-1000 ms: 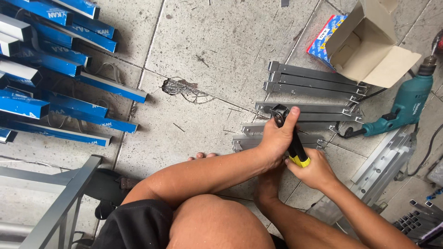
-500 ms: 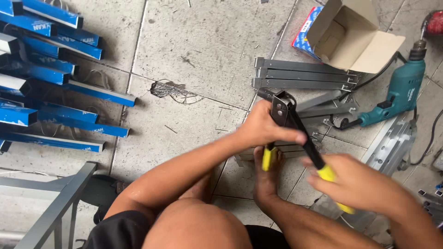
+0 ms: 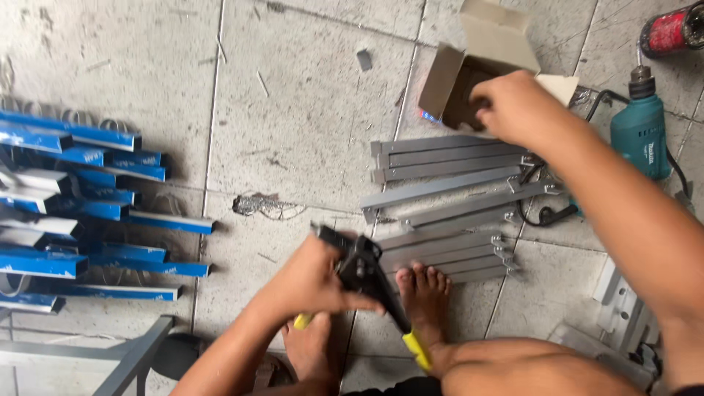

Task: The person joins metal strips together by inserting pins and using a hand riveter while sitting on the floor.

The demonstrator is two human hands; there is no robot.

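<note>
My left hand point(image 3: 317, 282) grips a black hand riveter point(image 3: 367, 275) with yellow handle ends, its handles spread apart, low in the middle of the view. My right hand point(image 3: 517, 106) reaches into an open cardboard box point(image 3: 469, 70) at the top; its fingertips are hidden inside. Between the hands lies a stack of grey metal strips point(image 3: 447, 198) on the tiled floor. My bare foot point(image 3: 425, 301) rests on the near end of the strips.
A teal electric drill point(image 3: 642, 132) with a black cable lies right of the strips. A red can point(image 3: 671, 29) sits at the top right. Several blue-wrapped metal profiles point(image 3: 88, 205) are piled on the left. A grey metal frame point(image 3: 110, 359) is at the bottom left.
My right hand let go of the riveter's handle and moved up to the cardboard box. My left hand keeps the riveter, now lifted off the strips and closer to me.
</note>
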